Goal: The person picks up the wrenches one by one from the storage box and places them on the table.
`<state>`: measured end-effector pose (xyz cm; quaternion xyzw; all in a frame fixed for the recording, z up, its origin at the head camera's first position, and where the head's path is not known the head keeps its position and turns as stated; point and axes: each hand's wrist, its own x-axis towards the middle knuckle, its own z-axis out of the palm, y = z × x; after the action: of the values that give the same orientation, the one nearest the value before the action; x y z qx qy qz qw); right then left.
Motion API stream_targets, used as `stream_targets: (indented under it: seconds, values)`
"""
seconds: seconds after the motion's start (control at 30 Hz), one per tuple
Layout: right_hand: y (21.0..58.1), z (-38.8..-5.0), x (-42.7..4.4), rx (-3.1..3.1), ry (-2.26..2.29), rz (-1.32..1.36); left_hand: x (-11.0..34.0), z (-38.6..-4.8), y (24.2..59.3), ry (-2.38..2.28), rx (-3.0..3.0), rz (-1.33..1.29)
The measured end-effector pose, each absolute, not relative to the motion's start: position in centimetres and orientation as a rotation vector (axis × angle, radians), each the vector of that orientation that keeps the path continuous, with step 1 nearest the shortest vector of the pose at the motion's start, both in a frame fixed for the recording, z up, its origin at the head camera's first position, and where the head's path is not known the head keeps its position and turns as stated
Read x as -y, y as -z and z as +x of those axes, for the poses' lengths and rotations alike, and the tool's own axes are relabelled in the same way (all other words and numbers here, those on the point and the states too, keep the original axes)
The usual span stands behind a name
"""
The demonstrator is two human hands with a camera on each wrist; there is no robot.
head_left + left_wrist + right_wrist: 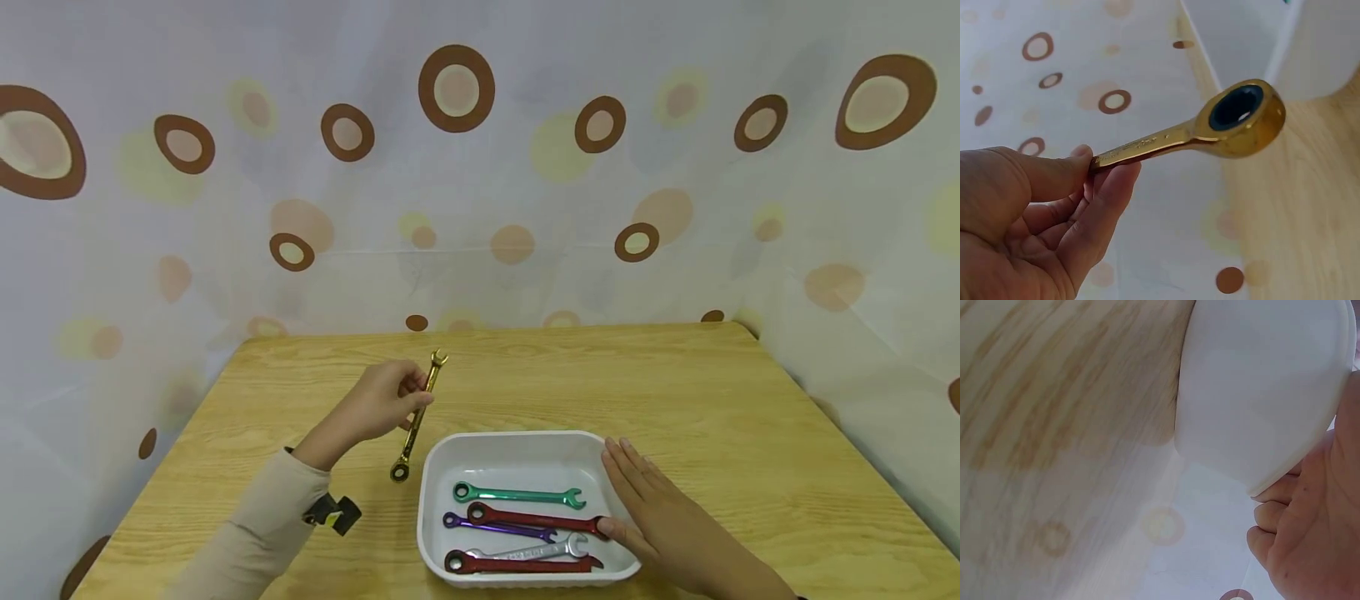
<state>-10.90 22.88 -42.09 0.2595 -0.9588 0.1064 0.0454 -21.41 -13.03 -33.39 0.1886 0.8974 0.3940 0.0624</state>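
Note:
My left hand (pixel 382 402) pinches a gold combination wrench (pixel 418 417) by the middle of its shank, above the table to the left of a white plastic tray (pixel 427 500). The wrench's open jaw points up and away, its ring end down. In the left wrist view the ring end with its dark insert (pixel 1238 109) is close to the camera. My right hand (pixel 663 517) rests against the tray's right rim with fingers fairly straight and the thumb over the edge. Inside lie wrenches: green (pixel 517 495), purple (pixel 498 526), silver (pixel 540 551), and two red (pixel 540 518), partly overlapping.
The tray stands on a wood-grain table (pixel 600 375) near its front edge. A light cloth (pixel 480 192) with brown and yellow circles hangs behind and at both sides of the table. A dark band with a small block (pixel 341 514) is on the left wrist.

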Motion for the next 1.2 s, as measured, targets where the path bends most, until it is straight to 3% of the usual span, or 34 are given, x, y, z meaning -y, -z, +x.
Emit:
stream_targets:
  seconds: [0.47,1.2]
  values:
    - [42.2,-10.6,-23.1,2.936,-0.351,0.766,16.0,-20.5,40.9,-1.313,-2.571,0.056]
    - [42.0,-10.8,-22.8,2.973,-0.392,0.726,16.6,-21.3,43.5,-1.21,-2.6,-0.025]
